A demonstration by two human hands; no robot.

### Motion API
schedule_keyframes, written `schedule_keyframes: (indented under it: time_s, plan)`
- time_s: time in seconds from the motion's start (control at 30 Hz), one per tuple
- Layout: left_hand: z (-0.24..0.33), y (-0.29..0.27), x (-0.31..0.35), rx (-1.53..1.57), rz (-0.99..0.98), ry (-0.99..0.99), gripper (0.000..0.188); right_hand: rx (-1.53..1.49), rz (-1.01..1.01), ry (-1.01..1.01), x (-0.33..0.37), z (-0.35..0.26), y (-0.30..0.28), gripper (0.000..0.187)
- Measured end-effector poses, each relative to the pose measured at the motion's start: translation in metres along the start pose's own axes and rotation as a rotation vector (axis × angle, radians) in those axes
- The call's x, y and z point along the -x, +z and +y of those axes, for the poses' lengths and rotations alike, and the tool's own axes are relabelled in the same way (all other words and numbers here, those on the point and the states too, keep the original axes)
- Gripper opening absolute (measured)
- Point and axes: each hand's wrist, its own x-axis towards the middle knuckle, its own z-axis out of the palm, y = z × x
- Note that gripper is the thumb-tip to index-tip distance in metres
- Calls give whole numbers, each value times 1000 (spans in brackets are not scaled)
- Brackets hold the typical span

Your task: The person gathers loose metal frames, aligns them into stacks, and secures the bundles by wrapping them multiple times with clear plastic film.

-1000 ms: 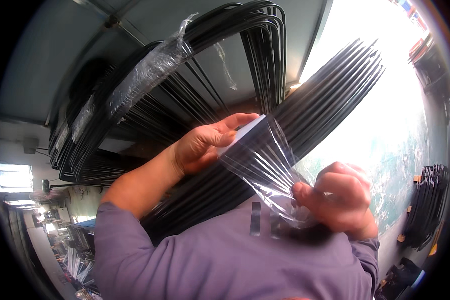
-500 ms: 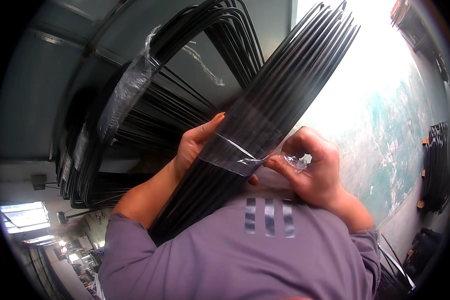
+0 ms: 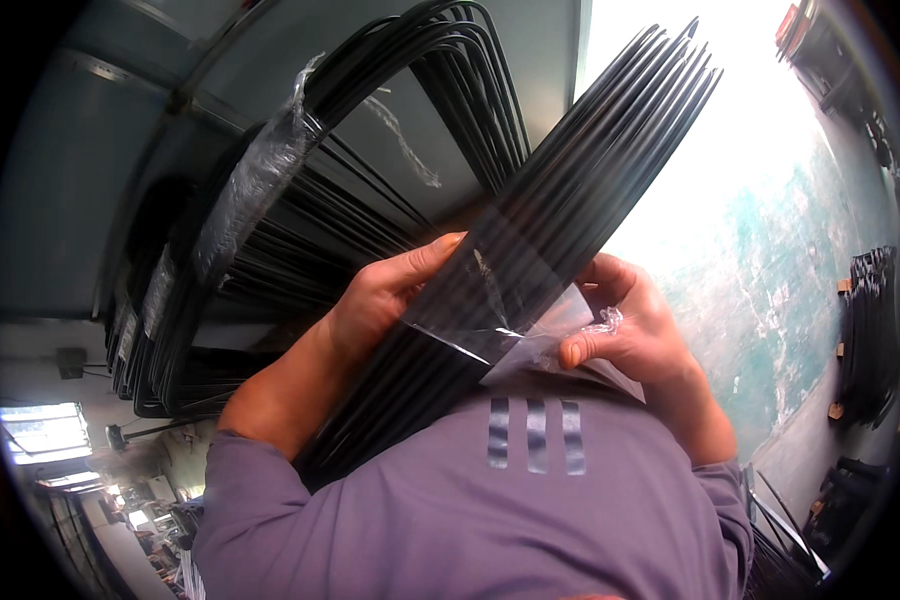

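A thick bundle of thin black rods (image 3: 610, 160) slants across my chest from lower left to upper right. Clear plastic film (image 3: 500, 265) wraps around its middle. My left hand (image 3: 385, 290) grips the bundle from its left side, thumb along the edge and the other fingers mostly hidden underneath. On the other side, my right hand (image 3: 638, 325) is closed on the film, which stretches off the bundle's right edge to its thumb. A crumpled end of film sticks out over that hand. Some of its fingers are hidden behind the bundle and film.
Behind my left arm stand large bent black rods (image 3: 460, 100), partly bound with crumpled film (image 3: 255, 190). A pale, stained green-white surface (image 3: 760, 270) lies to the right. More black rods (image 3: 870, 330) are stacked at the far right. A bright window (image 3: 45, 430) shows lower left.
My right hand has shifted slightly down and its pinch has loosened into a wider hold. The film now spreads broader off the bundle's right edge. My left thumb has slid a little along the bundle.
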Motion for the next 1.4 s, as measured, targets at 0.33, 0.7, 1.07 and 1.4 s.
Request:
schedule_keyframes:
  time_s: [0.33, 0.7, 1.07, 1.4]
  plan:
    - [23, 36, 8, -834, 73, 79, 81, 120, 41, 135, 2, -4, 0, 60]
    - [21, 37, 5, -621, 35, 48, 67, -175, -169, 36, 0, 8, -21, 49]
    - [23, 45, 4, -490, 89, 5, 60, -32, -293, -158, -16, 23, -44, 75]
    - [22, 52, 2, -432, 114, 22, 60, -358, -242, -309, -15, 64, -76, 60]
